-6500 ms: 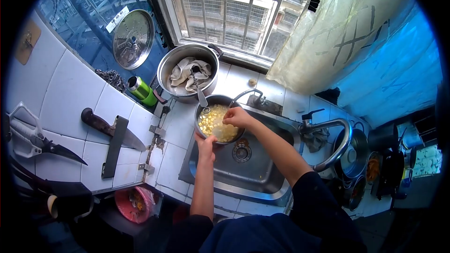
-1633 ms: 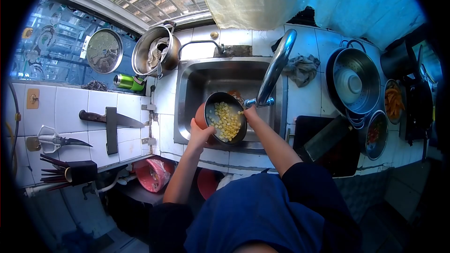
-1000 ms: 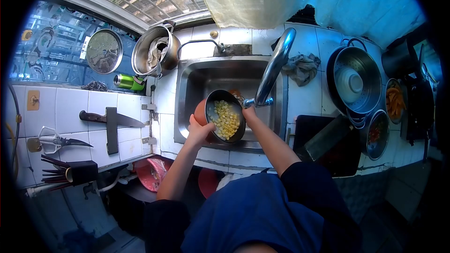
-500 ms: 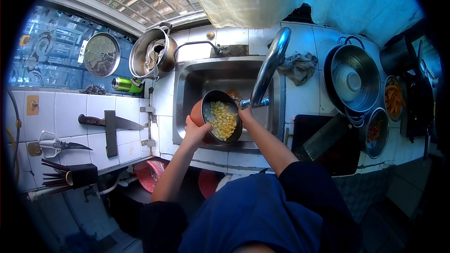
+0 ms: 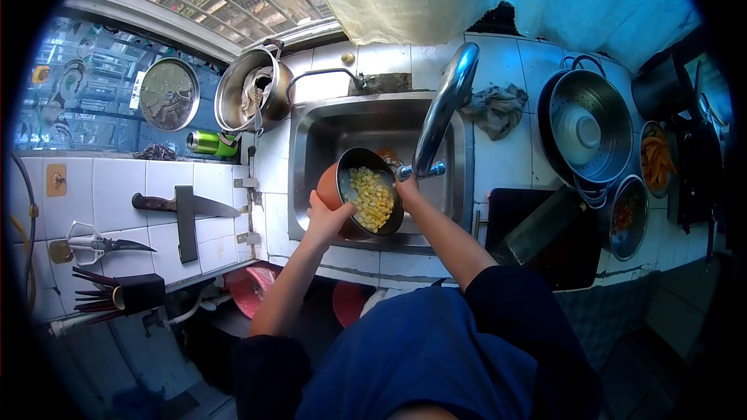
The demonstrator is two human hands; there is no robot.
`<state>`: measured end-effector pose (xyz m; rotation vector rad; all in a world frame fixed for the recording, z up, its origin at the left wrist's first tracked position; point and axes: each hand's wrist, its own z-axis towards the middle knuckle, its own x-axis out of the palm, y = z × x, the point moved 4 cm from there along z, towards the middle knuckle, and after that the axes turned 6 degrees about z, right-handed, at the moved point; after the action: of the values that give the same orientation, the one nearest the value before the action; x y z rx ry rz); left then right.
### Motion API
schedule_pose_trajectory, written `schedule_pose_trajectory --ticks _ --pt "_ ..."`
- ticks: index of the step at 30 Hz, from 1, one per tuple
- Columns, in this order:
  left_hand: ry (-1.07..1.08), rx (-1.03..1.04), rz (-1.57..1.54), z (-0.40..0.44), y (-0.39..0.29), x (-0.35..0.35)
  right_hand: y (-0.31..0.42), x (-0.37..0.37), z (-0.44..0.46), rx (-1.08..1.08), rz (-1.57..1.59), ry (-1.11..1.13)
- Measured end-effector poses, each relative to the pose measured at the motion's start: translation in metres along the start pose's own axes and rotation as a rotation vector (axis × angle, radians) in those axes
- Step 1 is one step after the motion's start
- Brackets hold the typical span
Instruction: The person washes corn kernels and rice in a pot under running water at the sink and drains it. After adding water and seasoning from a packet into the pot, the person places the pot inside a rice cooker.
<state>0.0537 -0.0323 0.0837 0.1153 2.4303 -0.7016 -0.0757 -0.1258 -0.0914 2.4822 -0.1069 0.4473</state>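
Observation:
A round pot (image 5: 331, 187), reddish outside and dark inside, is tilted over the steel sink (image 5: 311, 128). Pale yellow pieces (image 5: 372, 201), which look like corn kernels, lie in it with some cloudy liquid. My left hand (image 5: 327, 218) grips the pot's left side, its thumb over the rim. At the pot's right rim is my right hand (image 5: 406, 189), closed, close under the chrome faucet (image 5: 445, 113); its fingertips are partly hidden by the faucet's end.
A steel pot with a cloth (image 5: 272, 101) stands behind the sink's left corner. Right of the sink are a grey rag (image 5: 496, 111), a cleaver (image 5: 543, 227) on a dark board, a colander (image 5: 615, 132) and bowls. A knife (image 5: 210, 206) and scissors (image 5: 97, 244) hang at left.
Earlier the pot was beside the large steel pot, my right hand over its contents. Now it is tilted near the faucet, my right hand at its rim. Over the last second it has barely moved.

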Motion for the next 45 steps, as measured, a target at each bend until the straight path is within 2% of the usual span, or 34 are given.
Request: schedule_pose_trajectory --ticks 1,5,14,19,23,26,29,31,35,38,45 --pt "-0.007 0.0 0.01 -0.001 -0.001 0.0 0.004 0.001 -0.002 -0.063 0.013 0.008" --pt "-0.008 0.003 0.023 -0.001 -0.002 -0.001 0.005 0.003 -0.005 -0.058 0.057 -0.005" --pt "-0.005 -0.01 0.035 -0.003 -0.004 -0.001 -0.047 -0.002 0.06 -0.03 0.079 0.062" --pt "-0.098 0.009 0.056 -0.006 -0.007 -0.003 -0.061 0.003 0.076 -0.02 0.19 0.118" --pt "0.0 -0.02 0.034 -0.005 -0.008 -0.004 -0.075 0.002 0.098 -0.13 0.138 0.147" --pt "-0.011 -0.016 0.048 -0.004 -0.007 -0.004 -0.085 0.003 0.108 -0.08 0.152 0.126" --pt "-0.013 -0.012 0.034 -0.005 -0.009 -0.003 -0.06 0.008 0.079 -0.095 0.237 0.145" --pt "-0.091 0.014 0.054 -0.005 -0.009 -0.004 -0.046 0.008 0.064 -0.121 0.187 0.108" --pt "-0.018 -0.012 0.053 -0.005 -0.012 -0.004 -0.025 0.012 0.039 -0.149 0.195 0.118" --pt "-0.018 -0.003 0.062 -0.004 -0.014 -0.005 0.007 0.012 0.002 -0.175 -0.011 0.016" --pt "-0.013 -0.015 0.073 -0.002 -0.017 -0.004 -0.066 0.014 0.089 -0.196 -0.088 0.103"
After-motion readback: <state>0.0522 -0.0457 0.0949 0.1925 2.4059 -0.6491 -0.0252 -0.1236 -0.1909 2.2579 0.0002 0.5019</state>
